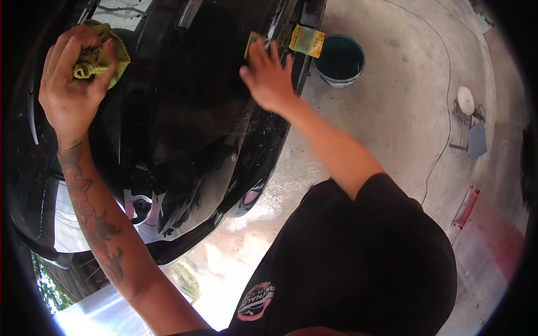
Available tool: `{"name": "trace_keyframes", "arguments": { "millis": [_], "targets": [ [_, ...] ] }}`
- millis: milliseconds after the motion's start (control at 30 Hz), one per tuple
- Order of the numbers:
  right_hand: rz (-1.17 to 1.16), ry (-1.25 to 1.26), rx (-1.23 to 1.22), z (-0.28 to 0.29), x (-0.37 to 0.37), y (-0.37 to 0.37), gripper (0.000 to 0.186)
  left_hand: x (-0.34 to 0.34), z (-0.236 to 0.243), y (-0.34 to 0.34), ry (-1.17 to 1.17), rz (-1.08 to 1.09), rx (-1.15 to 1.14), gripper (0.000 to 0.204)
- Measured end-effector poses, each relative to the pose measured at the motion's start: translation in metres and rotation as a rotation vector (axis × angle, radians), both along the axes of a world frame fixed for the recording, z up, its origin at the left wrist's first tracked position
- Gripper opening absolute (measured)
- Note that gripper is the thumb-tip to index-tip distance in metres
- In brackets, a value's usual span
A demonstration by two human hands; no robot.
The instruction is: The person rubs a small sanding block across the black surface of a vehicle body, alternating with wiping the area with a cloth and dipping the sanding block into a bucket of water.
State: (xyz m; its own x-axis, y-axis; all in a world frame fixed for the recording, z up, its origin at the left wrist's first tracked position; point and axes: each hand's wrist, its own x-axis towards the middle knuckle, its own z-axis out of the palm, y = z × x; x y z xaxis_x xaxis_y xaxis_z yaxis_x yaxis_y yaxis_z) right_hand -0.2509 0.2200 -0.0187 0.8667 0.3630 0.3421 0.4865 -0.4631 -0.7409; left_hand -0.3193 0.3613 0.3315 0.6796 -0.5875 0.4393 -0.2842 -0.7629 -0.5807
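Note:
My left hand (70, 89) is closed round a bunched yellow-green cloth (115, 59), above the glossy black car body (185, 73). My right hand (272, 78), slightly blurred, lies with fingers spread over the car's right edge. Its fingertips touch or cover part of a small flat yellowish piece (252, 42), whose kind I cannot make out. Just beyond that hand, a yellow packet with a grey-green block on it (306, 41) rests at the edge of the car. Water drops dot the black paint.
A dark bucket of water (339, 61) stands on the concrete floor (392, 84) beside the car. A cable (450, 112) runs across the floor. Farther right are a small stand with a round white top (465, 101) and a red-sided object (466, 207).

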Motion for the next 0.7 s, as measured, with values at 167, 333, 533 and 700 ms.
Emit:
{"name": "trace_keyframes", "arguments": {
  "millis": [167,333,533,700],
  "targets": [
    [-0.032,-0.05,-0.036,0.012,0.057,0.005,0.063,-0.014,0.012,0.0,0.0,0.029,0.019,0.024],
    [0.195,0.058,-0.037,0.025,-0.072,-0.006,0.063,-0.009,0.008,0.001,0.001,0.017,0.013,0.025],
    [0.101,0.039,-0.081,0.02,-0.058,-0.012,0.063,0.005,-0.006,0.002,-0.001,0.006,-0.029,0.024],
    [0.022,-0.123,-0.11,0.016,-0.035,-0.015,0.055,-0.008,0.007,-0.001,-0.01,0.043,-0.009,0.024]
  ]
}}
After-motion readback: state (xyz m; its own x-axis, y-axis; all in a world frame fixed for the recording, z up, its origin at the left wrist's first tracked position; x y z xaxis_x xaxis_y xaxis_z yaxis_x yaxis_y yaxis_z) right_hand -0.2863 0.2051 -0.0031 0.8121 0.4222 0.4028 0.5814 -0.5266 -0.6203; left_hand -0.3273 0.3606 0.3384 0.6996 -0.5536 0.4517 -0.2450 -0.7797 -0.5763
